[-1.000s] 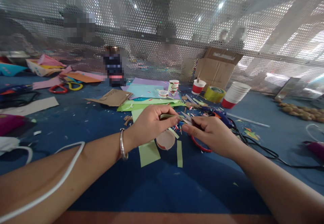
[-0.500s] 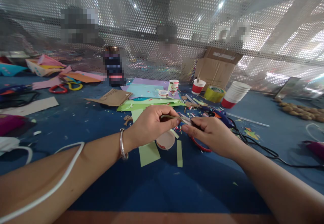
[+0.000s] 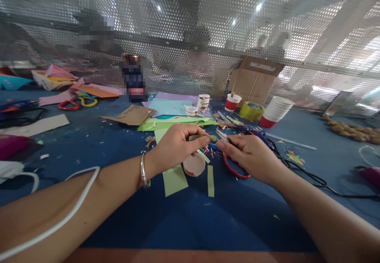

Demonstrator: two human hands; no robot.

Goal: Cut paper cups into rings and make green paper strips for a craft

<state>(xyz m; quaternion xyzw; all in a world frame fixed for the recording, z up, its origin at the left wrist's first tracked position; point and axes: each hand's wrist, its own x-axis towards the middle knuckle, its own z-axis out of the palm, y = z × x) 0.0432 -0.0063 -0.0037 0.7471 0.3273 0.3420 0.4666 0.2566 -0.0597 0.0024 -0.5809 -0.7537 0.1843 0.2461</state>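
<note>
My left hand (image 3: pixel 185 144) pinches a small piece of green paper (image 3: pixel 213 138) between thumb and fingers; most of it hides behind the fingers. Just to the right, my right hand (image 3: pixel 249 154) is closed on scissors (image 3: pixel 236 170) with red handles, whose blades point up and left close to the paper. Beneath the hands lies a round pale disc (image 3: pixel 194 165) with a red edge, like a cut cup bottom. It overlaps a light green sheet (image 3: pixel 175 183). A narrow green strip (image 3: pixel 210 180) lies just right of the disc.
Coloured sheets (image 3: pixel 169 106) and a cut cup (image 3: pixel 204 101) lie ahead. Farther right stand a red-and-white cup (image 3: pixel 232 102), yellow tape (image 3: pixel 251 111) and stacked cups (image 3: pixel 276 111). A black cord (image 3: pixel 311 183) runs right. A white cable (image 3: pixel 80 203) crosses my left forearm.
The scissor blades have drawn back from the green paper, leaving a small gap. My right hand has shifted slightly, and more of the red handle shows. My left hand stays nearly in place.
</note>
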